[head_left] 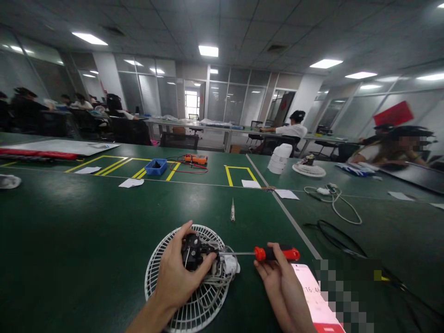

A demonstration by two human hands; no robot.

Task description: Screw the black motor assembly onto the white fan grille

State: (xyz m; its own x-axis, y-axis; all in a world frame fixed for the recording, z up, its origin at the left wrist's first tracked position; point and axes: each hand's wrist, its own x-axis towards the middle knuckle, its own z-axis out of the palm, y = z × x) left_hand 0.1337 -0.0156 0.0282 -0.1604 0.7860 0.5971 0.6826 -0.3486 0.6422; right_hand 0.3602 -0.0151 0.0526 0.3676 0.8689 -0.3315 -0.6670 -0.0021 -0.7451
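A white round fan grille (163,277) lies flat on the green table in front of me. On it sits a black fan motor (193,252) with white wires and a white plug beside it. My left hand (176,273) is closed around the motor. My right hand (277,277) grips a red-and-black screwdriver (275,253) by its handle. The shaft lies level and its tip meets the motor's right side.
A small silver screwdriver bit (232,212) lies beyond the grille. A phone (314,291) rests at my right. Cables (338,203), another fan grille (308,170), a blue tray (156,166) and a multimeter (196,159) sit farther back. Other people work at distant tables.
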